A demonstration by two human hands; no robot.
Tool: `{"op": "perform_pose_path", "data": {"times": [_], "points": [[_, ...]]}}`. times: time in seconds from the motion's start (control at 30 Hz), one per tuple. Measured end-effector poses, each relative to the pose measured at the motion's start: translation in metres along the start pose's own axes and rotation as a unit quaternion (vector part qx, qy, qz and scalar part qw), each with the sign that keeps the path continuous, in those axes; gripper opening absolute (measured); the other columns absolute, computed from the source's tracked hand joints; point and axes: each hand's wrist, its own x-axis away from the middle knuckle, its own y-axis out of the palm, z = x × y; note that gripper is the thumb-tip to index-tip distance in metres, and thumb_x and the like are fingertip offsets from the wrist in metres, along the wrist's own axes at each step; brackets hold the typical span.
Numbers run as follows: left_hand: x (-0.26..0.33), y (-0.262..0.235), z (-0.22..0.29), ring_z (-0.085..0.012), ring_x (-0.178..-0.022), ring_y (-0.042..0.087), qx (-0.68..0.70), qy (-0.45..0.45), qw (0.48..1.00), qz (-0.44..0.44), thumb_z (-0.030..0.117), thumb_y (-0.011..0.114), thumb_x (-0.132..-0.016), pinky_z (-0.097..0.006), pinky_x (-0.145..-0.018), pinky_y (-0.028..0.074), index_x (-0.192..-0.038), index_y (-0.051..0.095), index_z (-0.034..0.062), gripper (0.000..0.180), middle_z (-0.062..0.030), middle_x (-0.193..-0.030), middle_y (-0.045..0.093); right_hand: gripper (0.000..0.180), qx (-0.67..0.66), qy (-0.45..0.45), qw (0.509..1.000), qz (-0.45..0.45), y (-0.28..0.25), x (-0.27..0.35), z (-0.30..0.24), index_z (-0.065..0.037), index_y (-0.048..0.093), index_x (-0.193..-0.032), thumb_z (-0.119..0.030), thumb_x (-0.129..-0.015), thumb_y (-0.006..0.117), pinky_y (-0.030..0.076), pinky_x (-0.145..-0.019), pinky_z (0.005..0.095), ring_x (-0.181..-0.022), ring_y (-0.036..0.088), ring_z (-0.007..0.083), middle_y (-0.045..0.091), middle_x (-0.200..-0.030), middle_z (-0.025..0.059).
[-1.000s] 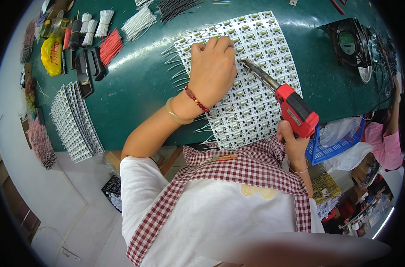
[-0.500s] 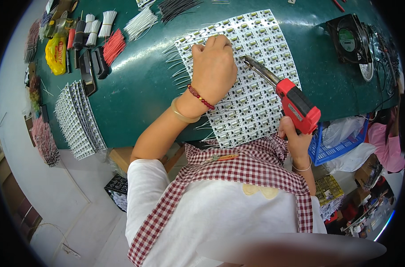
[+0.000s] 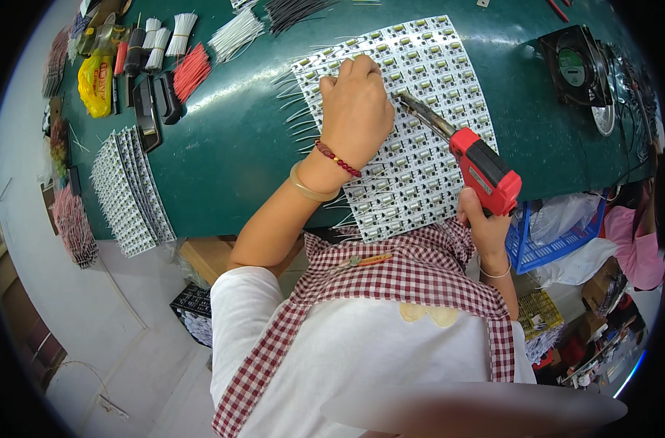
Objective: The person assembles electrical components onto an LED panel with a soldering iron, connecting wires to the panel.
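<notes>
A panel of white circuit boards [image 3: 427,164] lies on the green table in front of me, its lower edge against my checked apron. Thin white wires [image 3: 297,117] stick out along its left side. Over the panel's upper middle is my left hand [image 3: 358,109], fingers curled and pinched together; whatever they hold is hidden beneath the hand. My right hand [image 3: 486,226] is wrapped round the handle of a red and black soldering gun [image 3: 486,168]. The gun's metal tip points up and left, close to the boards just right of my left hand.
More board panels [image 3: 130,193] are stacked at the left. Bundles of white wires [image 3: 234,35], red wires [image 3: 192,71] and black wires [image 3: 292,13] lie along the back. At the right stands a black fan [image 3: 575,66]; below the table edge sits a blue basket [image 3: 548,244].
The soldering gun has dipped slightly and moved a little to the left. My left hand stays over nearly the same spot, still pinched. The whole view has shifted slightly.
</notes>
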Motion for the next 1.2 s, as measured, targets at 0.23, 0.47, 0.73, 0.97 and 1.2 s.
{"op": "perform_pose_path", "data": {"times": [0.23, 0.47, 0.73, 0.97, 1.2], "points": [[0.002, 0.003, 0.002, -0.0241, -0.094, 0.055, -0.009, -0.013, 1.0, 0.018, 0.002, 0.064, -0.068, -0.042, -0.075, 0.038, -0.067, 0.061, 0.0039, 0.004, -0.0044, -0.097, 0.058, 0.012, -0.026, 0.031, 0.999, -0.008, 0.0, -0.002, -0.004, -0.003, 0.063, -0.086, -0.009, -0.083, 0.073, 0.04, -0.048, 0.0209, -0.051, 0.052, 0.0036, 0.059, -0.063, -0.0037], [0.002, 0.004, 0.008, -0.0236, -0.094, 0.055, -0.051, -0.019, 0.998, 0.027, 0.002, 0.064, -0.07, -0.042, -0.076, 0.038, -0.071, 0.063, 0.0035, 0.002, -0.0046, -0.096, 0.058, 0.012, -0.062, 0.052, 0.997, 0.005, -0.002, -0.003, -0.013, -0.003, 0.063, -0.086, -0.008, -0.083, 0.073, 0.04, -0.046, 0.0207, -0.051, 0.053, 0.0042, 0.059, -0.064, -0.0025], [0.004, 0.002, 0.012, -0.0241, -0.093, 0.054, -0.089, -0.036, 0.995, 0.008, 0.003, 0.063, -0.07, -0.042, -0.078, 0.037, -0.078, 0.065, 0.0015, 0.008, -0.0059, -0.096, 0.057, 0.015, -0.032, 0.042, 0.999, -0.004, -0.003, -0.003, -0.006, -0.001, 0.065, -0.09, -0.01, -0.082, 0.075, 0.041, -0.048, 0.0212, -0.052, 0.052, 0.0038, 0.061, -0.067, -0.0022], [0.003, 0.002, 0.016, -0.0241, -0.095, 0.054, -0.093, -0.05, 0.994, 0.009, 0.003, 0.063, -0.071, -0.042, -0.079, 0.037, -0.081, 0.067, 0.0005, 0.012, -0.0062, -0.099, 0.058, 0.019, 0.024, -0.014, 1.0, -0.008, -0.007, -0.007, 0.003, 0.0, 0.066, -0.092, -0.01, -0.08, 0.077, 0.041, -0.051, 0.0223, -0.057, 0.052, 0.0041, 0.062, -0.071, -0.0009], [0.004, 0.002, 0.016, -0.0238, -0.096, 0.055, -0.097, -0.061, 0.993, 0.005, 0.004, 0.064, -0.071, -0.042, -0.079, 0.038, -0.082, 0.068, 0.0, 0.012, -0.0065, -0.101, 0.059, 0.016, -0.07, 0.059, 0.996, 0.015, -0.01, -0.006, -0.021, -0.001, 0.061, -0.089, -0.011, -0.085, 0.073, 0.043, -0.049, 0.0224, -0.054, 0.054, 0.007, 0.06, -0.067, 0.001]]}}
